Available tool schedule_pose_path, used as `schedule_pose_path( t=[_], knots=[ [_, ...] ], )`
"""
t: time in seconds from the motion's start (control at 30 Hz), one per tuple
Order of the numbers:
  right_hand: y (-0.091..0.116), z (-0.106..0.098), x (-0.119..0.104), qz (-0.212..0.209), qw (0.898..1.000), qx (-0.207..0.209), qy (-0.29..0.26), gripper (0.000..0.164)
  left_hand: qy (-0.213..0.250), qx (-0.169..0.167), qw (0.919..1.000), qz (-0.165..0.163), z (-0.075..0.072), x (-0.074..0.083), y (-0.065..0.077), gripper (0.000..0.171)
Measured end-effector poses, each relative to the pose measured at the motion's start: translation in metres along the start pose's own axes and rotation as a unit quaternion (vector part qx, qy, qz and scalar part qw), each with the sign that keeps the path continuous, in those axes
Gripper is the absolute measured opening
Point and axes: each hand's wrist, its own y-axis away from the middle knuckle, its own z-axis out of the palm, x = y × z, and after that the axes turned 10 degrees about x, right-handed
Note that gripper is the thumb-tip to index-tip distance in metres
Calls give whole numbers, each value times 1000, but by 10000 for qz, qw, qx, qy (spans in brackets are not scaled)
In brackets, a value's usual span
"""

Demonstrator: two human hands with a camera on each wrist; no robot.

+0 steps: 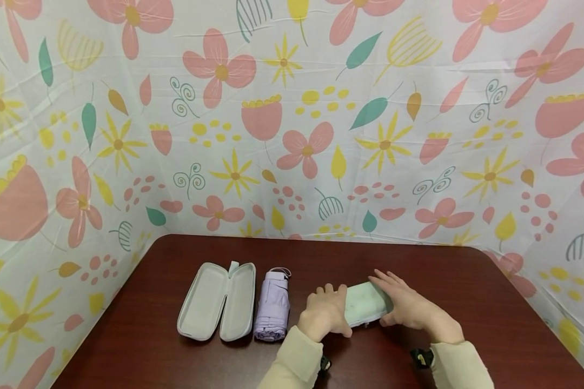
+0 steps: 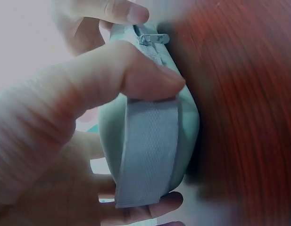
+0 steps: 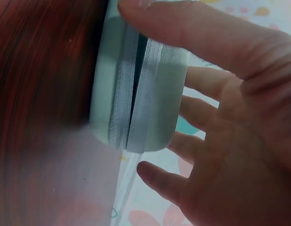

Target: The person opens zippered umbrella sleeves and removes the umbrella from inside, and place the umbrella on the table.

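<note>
A pale green zippered case (image 1: 366, 304) lies on the table between both hands. My left hand (image 1: 325, 312) grips its left end, thumb on the near side and fingers round the far side. In the left wrist view a grey fabric strap (image 2: 151, 146) crosses that end, with a metal zipper pull (image 2: 154, 38) beyond the thumb. At the other end my right hand (image 1: 411, 305) holds the case, its thumb on the near side. The right wrist view shows a narrow dark gap between the zipper tapes (image 3: 144, 94). The inside of the case is hidden.
Left of the hands lies a folded lilac umbrella (image 1: 273, 308) with a wrist loop. Beside it an open light-grey case (image 1: 204, 302) shows its two hollow halves. A flowered cloth (image 1: 292, 108) hangs behind the dark red-brown table (image 1: 141, 351).
</note>
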Motion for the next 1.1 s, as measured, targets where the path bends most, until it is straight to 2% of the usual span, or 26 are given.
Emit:
schedule_pose_path(
  t=[0.2,0.47,0.73,0.93,1.1],
  knots=[
    [-1,0,-1,47,9995,-2,299,85,17,74,9999,90,0,-3,0,85],
    [-2,-4,-6,191,9985,-184,485,84,117,49,9998,158,0,-9,-1,93],
    [0,-7,-11,275,9971,-202,677,81,217,131,9996,134,-1,-16,-5,88],
    [2,-10,-14,348,9957,-271,817,79,258,434,9987,43,3,-21,-10,83],
    [2,-10,-16,533,9951,-442,705,80,300,900,9955,-36,6,-25,-11,72]
  ],
)
